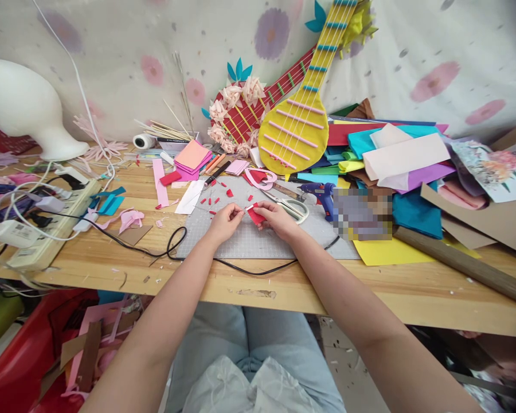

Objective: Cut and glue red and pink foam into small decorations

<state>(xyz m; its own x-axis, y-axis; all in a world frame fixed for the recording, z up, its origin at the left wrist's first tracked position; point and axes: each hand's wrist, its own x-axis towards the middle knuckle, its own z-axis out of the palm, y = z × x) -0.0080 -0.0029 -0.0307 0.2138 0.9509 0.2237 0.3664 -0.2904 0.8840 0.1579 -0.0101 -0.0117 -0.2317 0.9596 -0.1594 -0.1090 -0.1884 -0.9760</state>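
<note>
Over the grey cutting mat (258,244), my right hand (275,219) pinches a small red piece (255,214) with a white edge, probably felt or foam sheet. My left hand (227,221) is close beside it, thumb and fingertips pressed together; whatever they hold is too small to make out. Several little red bits (217,200) lie scattered on the mat beyond my left hand. Scissors with pale handles (300,212) rest just past my right hand. A blue glue gun (322,196) sits to their right.
A black cable (249,272) loops across the mat's front edge. On the left is a power strip (51,229) with plugs. Yellow (293,135) and red (279,92) lute-shaped crafts lean at the back. Coloured sheets (406,155) pile up on the right near a brown tube (464,264).
</note>
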